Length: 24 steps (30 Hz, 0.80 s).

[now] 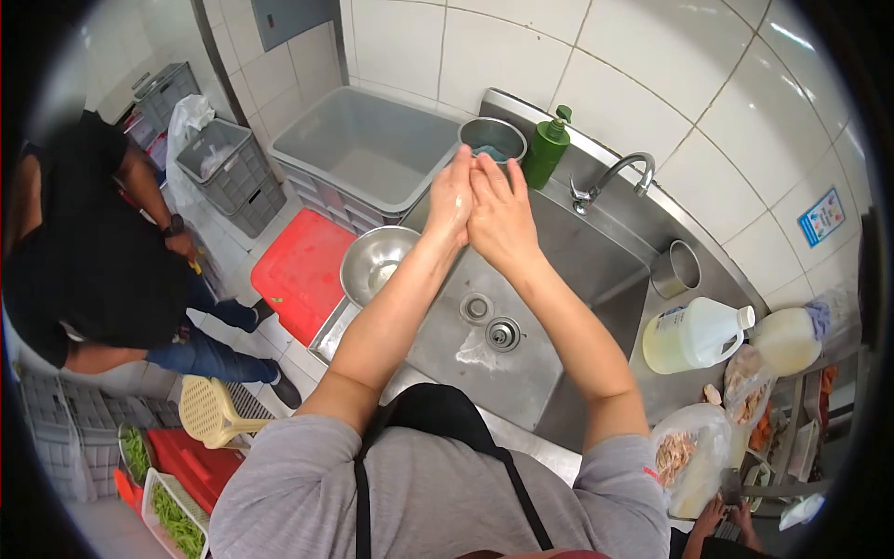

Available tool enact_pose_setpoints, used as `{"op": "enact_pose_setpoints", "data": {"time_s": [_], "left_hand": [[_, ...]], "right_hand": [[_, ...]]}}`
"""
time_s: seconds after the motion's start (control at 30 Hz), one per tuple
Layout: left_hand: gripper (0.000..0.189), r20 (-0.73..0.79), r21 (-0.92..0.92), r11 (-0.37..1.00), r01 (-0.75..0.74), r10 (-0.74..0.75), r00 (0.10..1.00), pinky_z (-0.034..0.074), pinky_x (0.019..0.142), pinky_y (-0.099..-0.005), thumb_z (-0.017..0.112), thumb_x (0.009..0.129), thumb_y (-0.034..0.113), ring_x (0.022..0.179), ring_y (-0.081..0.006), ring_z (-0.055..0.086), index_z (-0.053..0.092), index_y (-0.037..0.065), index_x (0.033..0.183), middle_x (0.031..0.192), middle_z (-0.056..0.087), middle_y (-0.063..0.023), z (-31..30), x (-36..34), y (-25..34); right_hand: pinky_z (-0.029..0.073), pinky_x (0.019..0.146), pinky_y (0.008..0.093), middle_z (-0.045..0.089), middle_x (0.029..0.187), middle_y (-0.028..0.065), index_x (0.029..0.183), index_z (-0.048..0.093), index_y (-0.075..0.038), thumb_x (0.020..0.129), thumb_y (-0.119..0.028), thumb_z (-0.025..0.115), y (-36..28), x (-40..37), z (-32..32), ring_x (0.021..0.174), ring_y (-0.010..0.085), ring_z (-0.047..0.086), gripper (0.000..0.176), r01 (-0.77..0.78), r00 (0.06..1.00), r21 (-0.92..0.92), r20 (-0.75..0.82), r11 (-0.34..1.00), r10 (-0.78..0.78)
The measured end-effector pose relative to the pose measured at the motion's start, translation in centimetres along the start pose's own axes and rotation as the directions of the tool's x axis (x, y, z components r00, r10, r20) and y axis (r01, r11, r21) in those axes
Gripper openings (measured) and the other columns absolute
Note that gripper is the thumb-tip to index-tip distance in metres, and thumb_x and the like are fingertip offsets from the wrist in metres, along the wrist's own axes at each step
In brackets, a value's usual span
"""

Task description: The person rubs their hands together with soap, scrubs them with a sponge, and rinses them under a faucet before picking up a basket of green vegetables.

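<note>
My left hand (450, 202) and my right hand (503, 216) are raised over the far left end of a steel sink (438, 349), pressed against each other. The right hand lies across the left palm, with its fingers stretched out. The left fingers also point straight ahead, and the left hand looks wet, with a whitish shine. Neither hand holds an object. Just beyond the fingertips stands a steel pot (494, 132) with something bluish in it, partly hidden by the hands. A green pump bottle (548, 152) stands right beside that pot.
A curved faucet (615, 177) rises behind the sink. A steel bowl (374, 261) sits left, near a grey crate (363, 154) and red lid (303, 275). Right are a steel cup (676, 270), a jug (694, 337) and bagged food (684, 452). Another person (102, 252) stands left; someone's hands (724, 514) show lower right.
</note>
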<state>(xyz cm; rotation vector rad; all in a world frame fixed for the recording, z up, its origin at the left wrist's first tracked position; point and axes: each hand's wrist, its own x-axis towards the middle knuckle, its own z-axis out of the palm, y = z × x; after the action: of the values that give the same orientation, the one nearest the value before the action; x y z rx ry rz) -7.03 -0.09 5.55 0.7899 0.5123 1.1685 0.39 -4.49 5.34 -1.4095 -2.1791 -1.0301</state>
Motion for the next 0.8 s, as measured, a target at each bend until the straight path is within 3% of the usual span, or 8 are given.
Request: {"op": "enact_pose_setpoints", "data": {"time_s": [0.1, 0.17, 0.27, 0.5, 0.57, 0.63, 0.73, 0.8], "left_hand": [[0.033, -0.012, -0.194, 0.981, -0.02, 0.018, 1.0, 0.045, 0.064, -0.0254, 0.045, 0.086, 0.033, 0.07, -0.0117, 0.052, 0.051, 0.002, 0.095, 0.074, 0.053, -0.0047, 0.6, 0.1, 0.2], [0.031, 0.268, -0.33, 0.936, 0.126, -0.036, 0.963, 0.043, 0.061, -0.0222, 0.042, 0.087, 0.032, 0.067, -0.0092, 0.049, 0.049, 0.002, 0.095, 0.072, 0.051, -0.0033, 0.2, 0.1, -0.5], [0.026, 0.166, 0.125, 0.877, -0.464, 0.442, 0.881, 0.037, 0.05, -0.02, 0.04, 0.089, 0.027, 0.053, -0.0058, 0.043, 0.047, 0.002, 0.087, 0.061, 0.046, 0.0, 3.1, -1.9, -2.5], [0.034, 0.187, 0.412, 0.81, -0.417, 0.373, 0.909, 0.031, 0.041, -0.021, 0.039, 0.09, 0.028, 0.042, -0.0057, 0.034, 0.045, 0.006, 0.064, 0.048, 0.035, 0.0017, 3.1, -3.1, -0.4], [0.037, 0.305, -0.066, 0.992, -0.104, 0.119, 0.945, 0.029, 0.038, -0.0231, 0.04, 0.088, 0.03, 0.036, -0.0072, 0.031, 0.038, 0.011, 0.057, 0.045, 0.034, 0.0018, 2.2, -2.8, 0.5], [0.041, 0.399, -0.202, 0.977, 0.071, 0.016, 0.917, 0.026, 0.036, -0.0223, 0.037, 0.089, 0.031, 0.034, -0.007, 0.025, 0.032, 0.013, 0.054, 0.043, 0.027, 0.0034, 2.0, -2.9, 1.8], [0.042, 0.595, -0.322, 0.88, 0.349, -0.099, 0.798, 0.024, 0.035, -0.0205, 0.031, 0.091, 0.031, 0.032, -0.0058, 0.017, 0.024, 0.015, 0.052, 0.043, 0.018, 0.0052, 1.0, -2.1, 2.4], [0.034, 0.755, -0.365, 0.732, 0.575, -0.129, 0.643, 0.035, 0.038, -0.0196, 0.036, 0.089, 0.025, 0.035, -0.0074, 0.034, 0.041, 0.01, 0.059, 0.047, 0.037, 0.002, 0.5, -1.6, 2.4]], "right_hand": [[0.03, 0.091, 0.0444, 0.048, 0.104, 0.0151, 0.119, 0.041, -0.005, 0.073, -0.012, 0.052, -0.3, 0.1, 0.0, 0.105, 0.0294, 0.043, 0.048, -0.193, 0.953, 0.364, -0.152, 0.911, 0.263], [0.039, 0.082, 0.0368, 0.046, 0.105, 0.0123, 0.123, 0.032, -0.004, 0.072, -0.006, 0.058, -0.7, 0.6, 0.3, 0.098, 0.0238, 0.047, 0.057, -0.407, 0.59, 0.852, -0.029, 0.328, 0.807], [0.043, 0.071, 0.0272, 0.048, 0.099, 0.0097, 0.124, 0.028, -0.005, 0.074, -0.006, 0.061, -0.1, 0.5, 0.8, 0.086, 0.0167, 0.051, 0.06, -0.286, 0.494, 0.956, 0.09, 0.064, 0.865], [0.039, 0.062, 0.0189, 0.053, 0.077, 0.0005, 0.113, 0.042, -0.005, 0.082, -0.019, 0.053, -1.4, -0.5, 1.0, 0.069, 0.0061, 0.048, 0.035, -0.228, 0.542, 0.97, 0.201, -0.088, 0.816], [0.04, 0.065, 0.0198, 0.053, 0.082, 0.0008, 0.113, 0.042, -0.006, 0.082, -0.019, 0.053, -1.9, -0.7, 0.9, 0.073, 0.0068, 0.049, 0.035, -0.224, 0.586, 0.966, 0.241, -0.131, 0.773], [0.04, 0.076, 0.0224, 0.05, 0.095, 0.0016, 0.111, 0.043, -0.007, 0.078, -0.013, 0.057, -2.8, -0.3, -0.2, 0.086, 0.0087, 0.049, 0.036, 0.045, 0.656, 0.761, 0.467, -0.647, 0.594], [0.04, 0.078, 0.0242, 0.049, 0.1, 0.002, 0.112, 0.043, -0.007, 0.078, -0.014, 0.058, -3.2, -0.5, -0.2, 0.091, 0.0098, 0.048, 0.038, 0.075, 0.667, 0.707, 0.488, -0.703, 0.563], [0.04, 0.081, 0.026, 0.048, 0.104, 0.0024, 0.113, 0.043, -0.007, 0.077, -0.014, 0.059, -3.3, -0.6, -0.2, 0.095, 0.0108, 0.047, 0.04, 0.106, 0.679, 0.652, 0.504, -0.75, 0.534]]}}
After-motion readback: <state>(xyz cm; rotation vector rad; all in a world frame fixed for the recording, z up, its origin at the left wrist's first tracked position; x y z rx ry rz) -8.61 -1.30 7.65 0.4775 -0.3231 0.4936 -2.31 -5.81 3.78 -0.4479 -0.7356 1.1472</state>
